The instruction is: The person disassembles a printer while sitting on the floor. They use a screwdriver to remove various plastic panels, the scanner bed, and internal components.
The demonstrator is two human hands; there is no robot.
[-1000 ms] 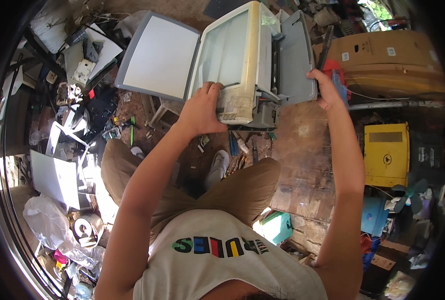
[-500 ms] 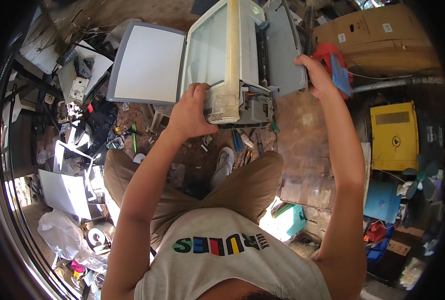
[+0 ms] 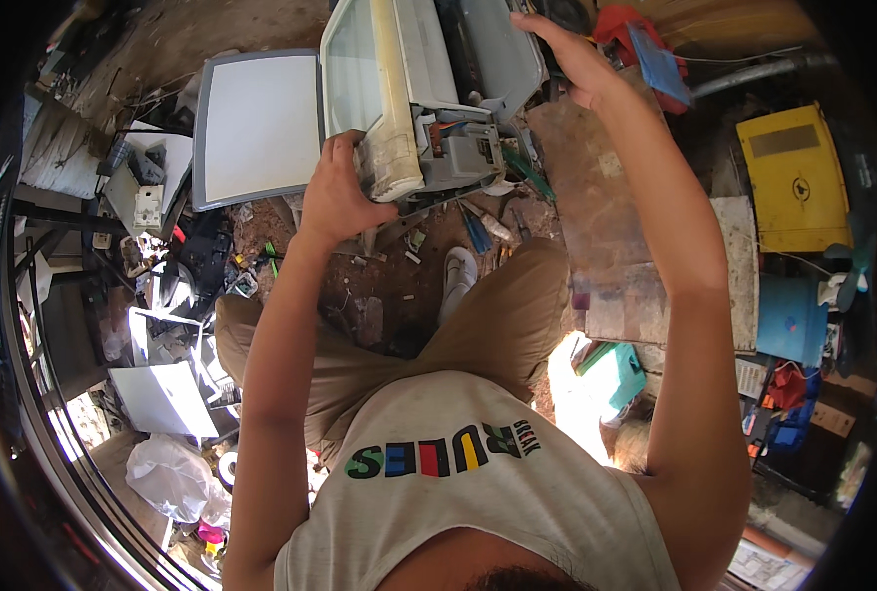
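Note:
An old grey and cream printer with a scanner glass (image 3: 384, 89) stands before me, tilted. Its flat lid (image 3: 261, 128) is swung out to the left, with a white underside. My left hand (image 3: 338, 192) grips the printer's near left corner, thumb below and fingers over the frame by the glass. On the right side a grey panel (image 3: 502, 54) hangs swung out from the body. My right hand (image 3: 571, 64) is at that panel's outer edge, fingers stretched out. Inner parts (image 3: 458, 153) show at the printer's near end. Its far end is cut off by the picture's upper edge.
Several hand tools (image 3: 483, 227) lie on the dirt floor between printer and my feet. A worn wooden board (image 3: 606, 217) is at right, beside a yellow metal box (image 3: 795, 182) and a blue container (image 3: 791, 320). Scrap parts and a clear plastic bag (image 3: 167, 478) crowd the left.
The printer has shifted up and left in the picture, with my left hand on its corner. My right hand has slid farther along the grey panel, its fingers now straighter.

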